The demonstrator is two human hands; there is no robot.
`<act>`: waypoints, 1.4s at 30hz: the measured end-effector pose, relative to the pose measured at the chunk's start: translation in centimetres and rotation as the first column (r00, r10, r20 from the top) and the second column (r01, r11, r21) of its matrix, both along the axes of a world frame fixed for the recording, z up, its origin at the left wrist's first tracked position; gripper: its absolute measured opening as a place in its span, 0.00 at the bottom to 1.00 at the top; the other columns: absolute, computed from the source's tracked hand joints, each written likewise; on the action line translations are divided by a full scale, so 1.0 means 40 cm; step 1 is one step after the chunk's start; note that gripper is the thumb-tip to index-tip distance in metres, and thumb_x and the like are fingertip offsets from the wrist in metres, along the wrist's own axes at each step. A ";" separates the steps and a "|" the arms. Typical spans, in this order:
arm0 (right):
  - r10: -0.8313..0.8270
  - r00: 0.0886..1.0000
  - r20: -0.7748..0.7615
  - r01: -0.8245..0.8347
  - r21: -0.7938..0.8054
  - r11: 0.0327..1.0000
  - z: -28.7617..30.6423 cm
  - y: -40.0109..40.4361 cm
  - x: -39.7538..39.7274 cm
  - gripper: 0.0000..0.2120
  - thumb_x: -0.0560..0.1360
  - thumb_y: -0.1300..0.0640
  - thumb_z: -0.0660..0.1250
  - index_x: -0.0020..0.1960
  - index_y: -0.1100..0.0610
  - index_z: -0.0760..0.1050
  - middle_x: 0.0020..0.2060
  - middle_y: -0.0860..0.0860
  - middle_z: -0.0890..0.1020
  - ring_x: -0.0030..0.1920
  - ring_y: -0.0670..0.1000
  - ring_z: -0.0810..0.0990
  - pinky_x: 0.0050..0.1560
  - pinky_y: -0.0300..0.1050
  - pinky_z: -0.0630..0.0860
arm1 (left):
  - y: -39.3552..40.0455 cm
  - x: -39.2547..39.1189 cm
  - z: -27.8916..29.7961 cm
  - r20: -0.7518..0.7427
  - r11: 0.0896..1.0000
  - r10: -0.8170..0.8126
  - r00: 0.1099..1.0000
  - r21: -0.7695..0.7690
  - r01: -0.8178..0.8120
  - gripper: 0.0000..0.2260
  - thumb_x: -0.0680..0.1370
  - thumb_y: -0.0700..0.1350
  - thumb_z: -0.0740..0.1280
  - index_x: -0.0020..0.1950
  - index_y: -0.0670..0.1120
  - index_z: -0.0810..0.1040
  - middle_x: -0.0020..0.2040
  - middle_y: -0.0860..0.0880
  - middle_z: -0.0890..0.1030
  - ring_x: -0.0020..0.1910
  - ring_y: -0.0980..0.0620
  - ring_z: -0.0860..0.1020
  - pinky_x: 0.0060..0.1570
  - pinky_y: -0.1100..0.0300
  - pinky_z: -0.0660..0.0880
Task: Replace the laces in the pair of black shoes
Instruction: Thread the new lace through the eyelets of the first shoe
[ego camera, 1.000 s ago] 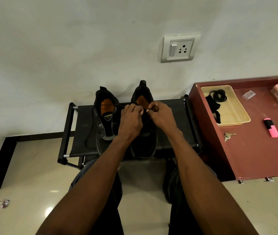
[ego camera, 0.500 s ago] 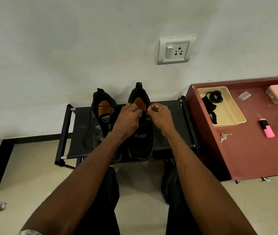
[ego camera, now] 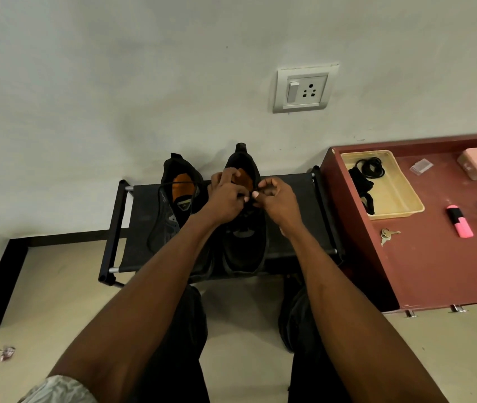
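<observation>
I keep the 2 black shoes side by side on the black rack (ego camera: 284, 216), heels toward the wall and toes toward the front edge, so the tongues open to me and I can reach the eyelets without turning anything.

My left hand (ego camera: 227, 196) rests on the upper part of the right shoe (ego camera: 244, 245). Its fingers are curled down over the tongue; I judge they hold the shoe steady and maybe one end of the lace, but the lace itself is too dark to see there. My right hand (ego camera: 275, 199) is just beside it, thumb and first finger pressed together in a pinch, the other fingers curled. I think it pinches the lace end near the top eyelets, so this shoe seems almost laced.

The left shoe (ego camera: 173, 205) stands near the middle of the rack. A loose lace (ego camera: 170, 184) crosses its opening, so I judge it is not finished.

The yellow tray (ego camera: 406, 199) sits at the back left corner of the red table (ego camera: 435, 271), close to my right hand, with dark laces (ego camera: 369, 167) inside. On the same table lie keys (ego camera: 387, 235) and a pink marker (ego camera: 461, 225).
</observation>
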State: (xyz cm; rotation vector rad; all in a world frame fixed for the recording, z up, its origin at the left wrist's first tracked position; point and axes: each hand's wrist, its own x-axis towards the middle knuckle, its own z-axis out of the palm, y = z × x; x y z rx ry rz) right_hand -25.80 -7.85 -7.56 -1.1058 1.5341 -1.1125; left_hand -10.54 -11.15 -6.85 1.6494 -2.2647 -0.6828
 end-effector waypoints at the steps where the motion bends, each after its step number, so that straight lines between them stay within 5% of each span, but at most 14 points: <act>1: 0.004 1.000 0.026 -0.005 0.011 1.000 -0.002 0.001 0.001 0.06 0.76 0.64 0.71 0.52 0.60 0.76 0.46 0.60 0.82 0.48 0.53 0.84 0.45 0.40 0.82 | -0.002 0.006 0.002 -0.043 0.999 0.012 0.999 0.045 -0.010 0.05 0.78 0.46 0.69 0.49 0.51 0.85 0.73 0.50 0.62 0.72 0.42 0.56 0.72 0.46 0.58; 4: 0.004 0.998 0.064 -0.009 0.077 0.997 -0.004 0.000 -0.007 0.05 0.77 0.67 0.69 0.49 0.59 0.77 0.48 0.60 0.83 0.50 0.56 0.84 0.48 0.43 0.82 | 0.009 0.013 0.006 -0.169 0.988 0.132 0.977 0.102 -0.116 0.06 0.78 0.46 0.71 0.53 0.50 0.86 0.78 0.50 0.58 0.75 0.43 0.52 0.72 0.54 0.53; 7: 0.015 0.999 -0.039 -0.011 0.098 0.995 -0.001 0.002 -0.011 0.04 0.74 0.68 0.71 0.46 0.61 0.80 0.43 0.56 0.84 0.46 0.52 0.83 0.45 0.39 0.80 | 0.052 -0.010 -0.006 -0.152 0.979 0.205 0.967 0.012 -0.206 0.08 0.80 0.47 0.68 0.56 0.49 0.85 0.82 0.49 0.52 0.76 0.43 0.50 0.73 0.50 0.51; 12: 0.073 0.988 -0.137 -0.057 0.115 0.992 -0.011 0.019 0.003 0.04 0.73 0.65 0.73 0.47 0.65 0.81 0.42 0.57 0.85 0.44 0.51 0.82 0.47 0.45 0.80 | 0.100 -0.020 -0.039 -0.204 0.989 0.139 0.969 0.078 -0.125 0.13 0.84 0.45 0.59 0.64 0.47 0.81 0.82 0.47 0.44 0.79 0.42 0.44 0.76 0.48 0.46; 17: 0.122 0.921 -0.369 -0.118 0.035 0.992 -0.004 0.016 0.015 0.07 0.78 0.58 0.70 0.42 0.60 0.78 0.38 0.53 0.81 0.37 0.49 0.77 0.36 0.40 0.71 | 0.093 0.021 -0.026 0.173 0.992 -0.017 0.985 -0.117 0.038 0.26 0.82 0.54 0.62 0.79 0.58 0.59 0.81 0.44 0.53 0.79 0.42 0.48 0.76 0.45 0.42; 20: 0.094 0.924 -0.370 -0.070 0.078 0.995 -0.008 0.014 0.021 0.07 0.78 0.59 0.67 0.41 0.58 0.77 0.38 0.54 0.81 0.39 0.54 0.80 0.37 0.49 0.77 | 0.057 0.047 0.011 0.312 0.978 -0.128 0.941 -0.117 0.171 0.33 0.80 0.59 0.64 0.80 0.63 0.51 0.76 0.44 0.61 0.75 0.41 0.56 0.75 0.44 0.48; 23: -0.009 0.980 -0.200 0.037 0.136 0.990 -0.008 0.014 0.012 0.07 0.78 0.63 0.63 0.40 0.59 0.73 0.41 0.58 0.83 0.40 0.58 0.84 0.42 0.57 0.83 | 0.023 0.051 0.037 0.405 0.969 -0.189 0.895 -0.073 0.238 0.31 0.79 0.61 0.65 0.79 0.62 0.57 0.70 0.45 0.64 0.72 0.41 0.61 0.73 0.45 0.54; 26: -0.142 0.979 0.145 0.117 0.173 0.978 0.043 0.014 0.008 0.08 0.79 0.69 0.58 0.43 0.63 0.71 0.41 0.63 0.82 0.34 0.57 0.83 0.34 0.48 0.82 | 0.008 0.051 0.042 0.377 0.977 -0.164 0.912 -0.066 0.203 0.32 0.76 0.60 0.68 0.78 0.56 0.62 0.70 0.47 0.67 0.71 0.43 0.63 0.73 0.46 0.58; 29: -0.235 0.889 0.394 0.205 0.116 0.972 0.127 0.013 -0.017 0.09 0.78 0.72 0.57 0.42 0.64 0.72 0.37 0.63 0.82 0.36 0.57 0.85 0.37 0.45 0.81 | 0.014 0.053 0.034 0.344 0.984 -0.133 0.930 -0.069 0.166 0.33 0.75 0.62 0.69 0.77 0.55 0.63 0.70 0.47 0.67 0.71 0.43 0.65 0.72 0.45 0.61; 33: -0.209 0.654 0.727 0.361 -0.057 0.931 0.269 0.038 -0.069 0.08 0.77 0.74 0.59 0.44 0.64 0.71 0.39 0.64 0.82 0.44 0.62 0.86 0.49 0.48 0.83 | 0.029 0.049 0.036 0.310 0.989 -0.112 0.944 -0.059 0.136 0.33 0.75 0.62 0.70 0.77 0.55 0.64 0.70 0.47 0.67 0.70 0.42 0.66 0.72 0.46 0.61; 38: 0.076 0.581 0.810 0.433 -0.387 0.814 0.444 0.070 -0.074 0.09 0.77 0.75 0.60 0.43 0.64 0.72 0.41 0.64 0.83 0.47 0.65 0.85 0.55 0.53 0.82 | 0.040 0.048 0.036 0.281 0.994 -0.085 0.956 -0.042 0.100 0.33 0.74 0.61 0.71 0.77 0.55 0.65 0.70 0.47 0.67 0.70 0.42 0.66 0.72 0.46 0.61; 42: -0.198 0.750 0.631 0.517 -0.372 0.771 0.385 0.061 -0.028 0.07 0.79 0.70 0.62 0.45 0.61 0.71 0.47 0.59 0.83 0.51 0.60 0.85 0.58 0.52 0.80 | 0.041 0.042 0.042 0.264 0.995 -0.076 0.961 -0.038 0.089 0.33 0.74 0.61 0.71 0.77 0.55 0.65 0.71 0.48 0.67 0.70 0.42 0.66 0.72 0.46 0.61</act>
